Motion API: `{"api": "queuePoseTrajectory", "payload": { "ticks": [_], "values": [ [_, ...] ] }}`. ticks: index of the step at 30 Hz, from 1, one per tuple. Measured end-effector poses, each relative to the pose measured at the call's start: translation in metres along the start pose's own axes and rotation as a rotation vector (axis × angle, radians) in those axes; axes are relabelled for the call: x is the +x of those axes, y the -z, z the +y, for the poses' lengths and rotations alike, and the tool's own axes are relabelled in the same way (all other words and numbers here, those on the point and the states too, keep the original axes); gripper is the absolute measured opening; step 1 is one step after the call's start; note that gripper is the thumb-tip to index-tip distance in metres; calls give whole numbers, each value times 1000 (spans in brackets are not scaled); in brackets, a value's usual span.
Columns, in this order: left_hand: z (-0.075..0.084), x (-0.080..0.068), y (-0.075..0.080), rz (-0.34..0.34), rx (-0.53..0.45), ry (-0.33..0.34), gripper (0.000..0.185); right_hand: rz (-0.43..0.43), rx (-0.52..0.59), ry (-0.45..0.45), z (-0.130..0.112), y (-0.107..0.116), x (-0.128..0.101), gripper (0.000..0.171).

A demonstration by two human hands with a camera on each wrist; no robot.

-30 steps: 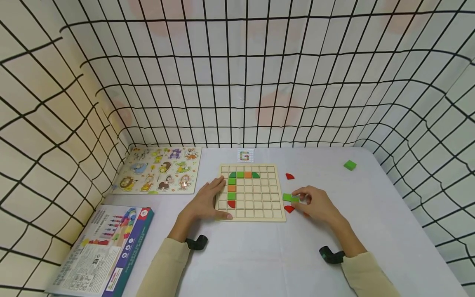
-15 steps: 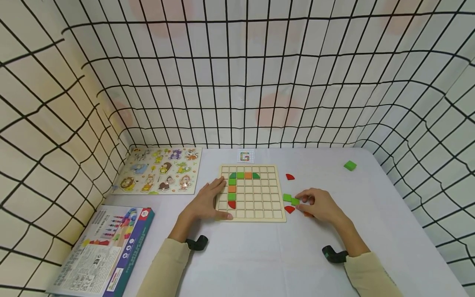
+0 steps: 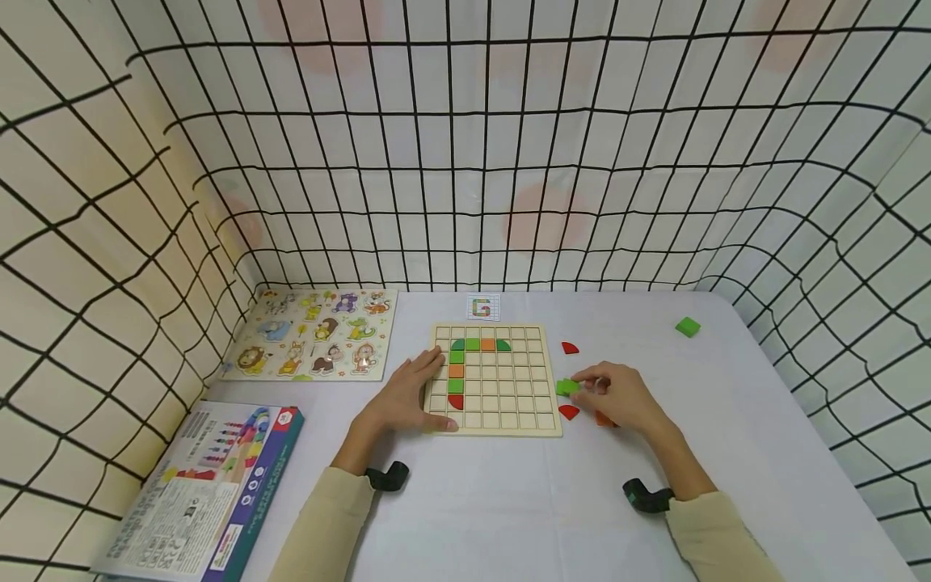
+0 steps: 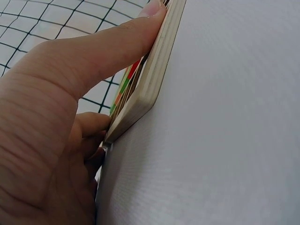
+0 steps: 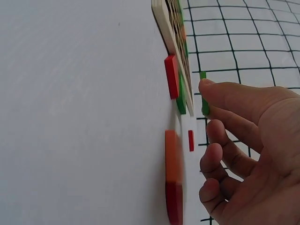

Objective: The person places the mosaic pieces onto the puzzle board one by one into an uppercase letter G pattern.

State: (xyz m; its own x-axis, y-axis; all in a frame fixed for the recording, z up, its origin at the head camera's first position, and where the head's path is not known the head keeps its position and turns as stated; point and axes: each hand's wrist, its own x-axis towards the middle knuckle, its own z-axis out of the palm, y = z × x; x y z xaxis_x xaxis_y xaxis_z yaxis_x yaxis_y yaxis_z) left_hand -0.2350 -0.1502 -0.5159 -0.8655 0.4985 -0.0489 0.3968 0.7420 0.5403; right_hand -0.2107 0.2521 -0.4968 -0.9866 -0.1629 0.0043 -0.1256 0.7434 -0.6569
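A wooden grid board (image 3: 509,396) lies flat; green, orange and red pieces fill some cells along its upper rows and left side. My left hand (image 3: 402,396) rests at its near left corner, thumb extended on the front edge and fingers along the left side. In the left wrist view the thumb (image 4: 108,51) presses the board's rim (image 4: 150,89). My right hand (image 3: 618,398) pinches a green square tile (image 5: 205,93) between thumb and forefinger, lifted off the table. Another green tile (image 5: 182,96) lies below, beside the board. Red quarter-round pieces (image 3: 569,412) (image 3: 570,347) lie nearby.
Orange and red pieces (image 5: 173,154) lie beneath my right hand. A green piece (image 3: 688,326) sits far right. A small pattern card (image 3: 483,307) stands behind the board. At left are an animal puzzle (image 3: 309,335) and a box (image 3: 200,493). Black-lined netting (image 3: 465,162) surrounds the table.
The right hand shifted slightly right, then back left, with the pinched green tile now raised and overlapping the other green tile in the head view. My left hand and the board stayed put.
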Motion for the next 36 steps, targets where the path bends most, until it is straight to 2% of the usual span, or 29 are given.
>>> {"api": "queuePoseTrajectory", "payload": {
  "ticks": [13, 23, 36],
  "values": [
    [1, 0, -1, -3, -11, -5, 125, -34, 81, 24, -33, -18, 12, 29],
    [1, 0, 0, 1, -2, -2, 124, -41, 128, 132, -59, -41, 28, 28],
    [3, 0, 0, 3, 5, 8, 123, -128, 172, 166, -87, -71, 34, 25]
  ]
}}
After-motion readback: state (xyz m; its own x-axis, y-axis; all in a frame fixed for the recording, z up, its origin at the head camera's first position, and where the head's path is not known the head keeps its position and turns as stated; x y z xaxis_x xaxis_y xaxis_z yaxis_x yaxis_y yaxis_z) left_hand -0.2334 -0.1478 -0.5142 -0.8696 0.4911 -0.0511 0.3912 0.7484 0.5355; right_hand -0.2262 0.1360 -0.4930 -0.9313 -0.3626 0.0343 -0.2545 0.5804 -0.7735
